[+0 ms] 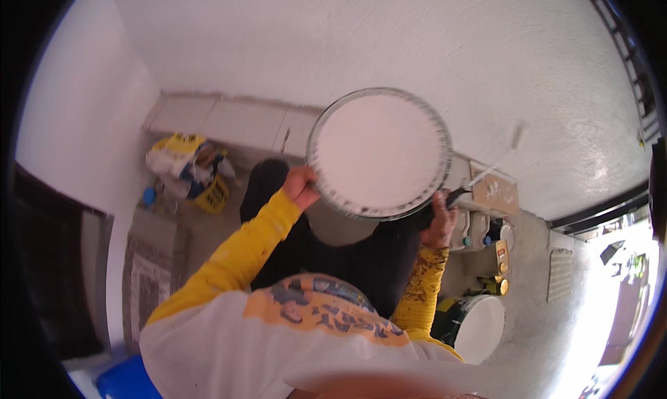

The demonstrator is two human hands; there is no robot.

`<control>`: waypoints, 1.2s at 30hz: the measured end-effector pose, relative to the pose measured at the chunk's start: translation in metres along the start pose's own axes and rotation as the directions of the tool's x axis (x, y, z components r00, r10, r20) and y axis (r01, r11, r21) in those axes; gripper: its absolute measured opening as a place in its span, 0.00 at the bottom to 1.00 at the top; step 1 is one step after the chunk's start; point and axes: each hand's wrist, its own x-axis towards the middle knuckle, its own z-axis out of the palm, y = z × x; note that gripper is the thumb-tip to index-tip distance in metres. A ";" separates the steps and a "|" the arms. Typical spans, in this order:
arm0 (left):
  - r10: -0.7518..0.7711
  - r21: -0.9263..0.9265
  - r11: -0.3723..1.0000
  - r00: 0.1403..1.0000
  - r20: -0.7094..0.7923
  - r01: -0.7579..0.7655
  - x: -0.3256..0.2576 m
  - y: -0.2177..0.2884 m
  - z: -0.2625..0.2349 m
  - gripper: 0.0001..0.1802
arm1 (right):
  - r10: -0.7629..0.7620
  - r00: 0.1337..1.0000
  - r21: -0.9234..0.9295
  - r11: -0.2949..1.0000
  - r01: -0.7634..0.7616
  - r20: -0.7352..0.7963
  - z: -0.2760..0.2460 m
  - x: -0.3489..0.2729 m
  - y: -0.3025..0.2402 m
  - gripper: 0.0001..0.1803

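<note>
Disc (379,152), white, dark-rimmed, at upper centre; left hand (300,187) grasps its lower-left edge; right hand (439,224) at its lower-right edge, finger grip unclear.

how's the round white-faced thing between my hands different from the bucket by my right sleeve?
The round thing has its rim in your left hand; no hand touches the bucket. The round thing's white face is ringed with dark marks; the bucket's white top looks plain. The round thing looks larger in view than the bucket. Both look round and white on top.
</note>
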 end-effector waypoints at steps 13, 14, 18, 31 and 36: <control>-0.313 0.012 0.920 0.751 -0.581 0.392 0.091 -0.126 -0.082 0.40 | -0.425 0.893 -0.218 0.895 0.390 -0.149 -0.073 -0.049 -0.071 0.12; -0.276 0.010 0.942 0.791 -0.545 0.336 0.107 -0.130 -0.098 0.35 | -0.402 0.901 -0.188 0.909 0.372 -0.161 -0.078 -0.050 -0.072 0.13; -0.123 -0.109 0.991 0.870 -0.477 0.080 0.145 -0.124 -0.137 0.18 | -0.476 0.862 -0.249 0.868 0.430 -0.171 -0.093 -0.050 -0.071 0.20; 0.083 0.167 0.985 0.768 -0.635 0.032 0.134 -0.060 -0.106 0.17 | -0.730 0.458 -0.816 -0.234 0.529 0.507 -0.105 -0.052 -0.068 0.20; 0.256 0.170 0.961 0.474 -0.843 -0.216 0.116 -0.033 -0.104 0.13 | -0.770 0.595 -0.818 0.179 0.547 0.229 -0.095 -0.053 -0.064 0.09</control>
